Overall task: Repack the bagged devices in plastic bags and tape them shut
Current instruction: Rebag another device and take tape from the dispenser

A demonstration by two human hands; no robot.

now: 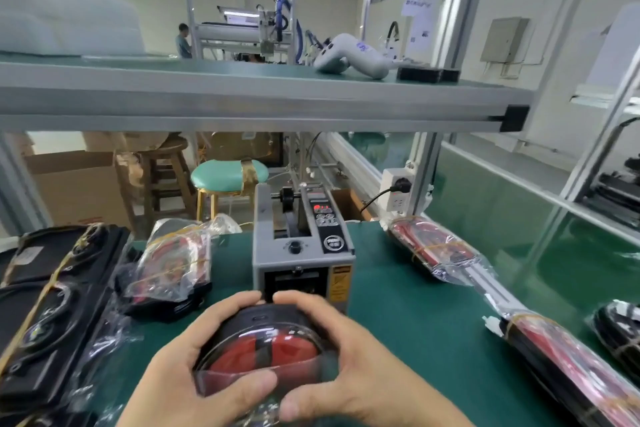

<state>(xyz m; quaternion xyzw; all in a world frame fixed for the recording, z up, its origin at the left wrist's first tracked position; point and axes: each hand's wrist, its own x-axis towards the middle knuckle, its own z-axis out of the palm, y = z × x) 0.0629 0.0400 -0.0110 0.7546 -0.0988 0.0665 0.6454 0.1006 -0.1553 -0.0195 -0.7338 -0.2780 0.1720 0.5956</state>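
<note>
Red-black bagged device (263,347) | between both grips | left hand (194,354), right hand (332,357) curled round it

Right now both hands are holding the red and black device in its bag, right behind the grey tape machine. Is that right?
Almost. The head view shows both the left hand and the right hand holding the bagged device, but in front of the tape machine, on the person's side, not behind it.
</note>
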